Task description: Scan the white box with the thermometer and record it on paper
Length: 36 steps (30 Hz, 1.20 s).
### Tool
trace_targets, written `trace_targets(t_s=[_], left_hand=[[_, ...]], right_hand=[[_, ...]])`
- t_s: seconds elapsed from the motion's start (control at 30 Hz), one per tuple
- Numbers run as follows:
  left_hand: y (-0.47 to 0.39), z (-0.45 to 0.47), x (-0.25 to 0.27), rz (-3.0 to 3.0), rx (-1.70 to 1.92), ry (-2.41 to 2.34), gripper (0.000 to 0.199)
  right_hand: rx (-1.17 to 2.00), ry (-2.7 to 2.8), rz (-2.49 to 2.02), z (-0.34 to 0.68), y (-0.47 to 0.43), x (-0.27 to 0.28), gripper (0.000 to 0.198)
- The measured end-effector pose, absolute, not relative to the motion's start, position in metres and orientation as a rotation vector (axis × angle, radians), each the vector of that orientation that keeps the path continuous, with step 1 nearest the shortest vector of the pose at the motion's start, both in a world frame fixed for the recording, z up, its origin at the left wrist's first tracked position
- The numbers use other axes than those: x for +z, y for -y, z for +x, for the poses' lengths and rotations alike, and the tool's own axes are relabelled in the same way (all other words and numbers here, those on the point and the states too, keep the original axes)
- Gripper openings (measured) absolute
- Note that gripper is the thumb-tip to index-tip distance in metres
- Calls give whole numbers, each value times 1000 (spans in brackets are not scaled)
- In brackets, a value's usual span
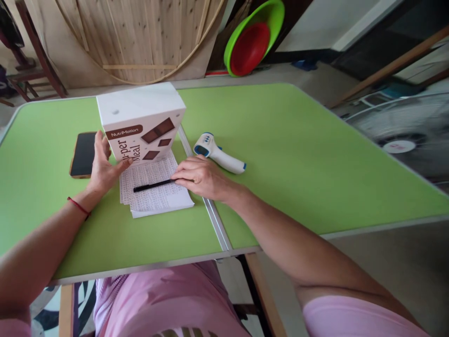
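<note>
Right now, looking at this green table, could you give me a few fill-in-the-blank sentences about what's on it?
1. The left hand rests against the white ____, which stands upright.
2. The right hand touches a black ____ lying on the printed paper.
3. The phone lies ____ of the box.
4. The thermometer lies on the ____ table.

Missing words: box; pen; left; green

Looks like a home, probably a spare or storage room: beyond the hands a green folding table [298, 154], round wooden tabletop [140, 37] leaning on the wall, stacked plastic basins [254, 40], and a floor fan [403, 135] off right.
</note>
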State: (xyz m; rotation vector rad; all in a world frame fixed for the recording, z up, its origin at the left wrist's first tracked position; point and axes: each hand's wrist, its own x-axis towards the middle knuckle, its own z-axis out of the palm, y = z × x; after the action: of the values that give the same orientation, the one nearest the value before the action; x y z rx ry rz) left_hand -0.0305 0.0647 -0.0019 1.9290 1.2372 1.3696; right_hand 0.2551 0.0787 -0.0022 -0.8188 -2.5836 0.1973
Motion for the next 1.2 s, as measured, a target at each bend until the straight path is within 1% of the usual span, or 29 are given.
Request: trace_targets(t_s=[0.13,0.23,0.43,0.63,0.73,0.83,0.87,0.93,0.97,1.0,1.1,1.2], left_hand=[[-66,-26,-7,1787,1472,-1246,77],[-61,-23,-6,1708,1535,-1261,75],[-53,-14,1,1635,1543,-1225,65],[-51,-14,8,1682,1397,-1269,56],[-49,-16,9,1793,1321,-1353,50],[-48,-17,8,1890,1266,-1428,46],[-48,-17,8,1900,1261,-1441,46],[-48,-17,7,1891,1252,-1451,47],[-48,-17,7,1883,1245,-1457,48],[-48,-17,7,1882,1235,-1464,50],[-47,-17,9,1928,1191,-1475,54],[-46,-18,10,1981,1163,-1459,56]], right_hand=[[259,2637,-783,255,-76,1,12],[280,2661,-781,256,-76,2,12],[274,2647,-774,257,-77,2,13],[279,2651,-760,255,-76,4,12],[310,2565,-814,263,-81,7,9],[152,2355,-1055,283,-93,9,9],[62,2282,-1173,291,-98,9,16],[-36,2194,-1449,304,-106,9,39],[-15,2183,-1616,309,-110,10,47],[42,2186,-1780,312,-112,11,50],[299,2223,-2131,314,-114,20,44],[413,2203,-2196,310,-113,27,30]])
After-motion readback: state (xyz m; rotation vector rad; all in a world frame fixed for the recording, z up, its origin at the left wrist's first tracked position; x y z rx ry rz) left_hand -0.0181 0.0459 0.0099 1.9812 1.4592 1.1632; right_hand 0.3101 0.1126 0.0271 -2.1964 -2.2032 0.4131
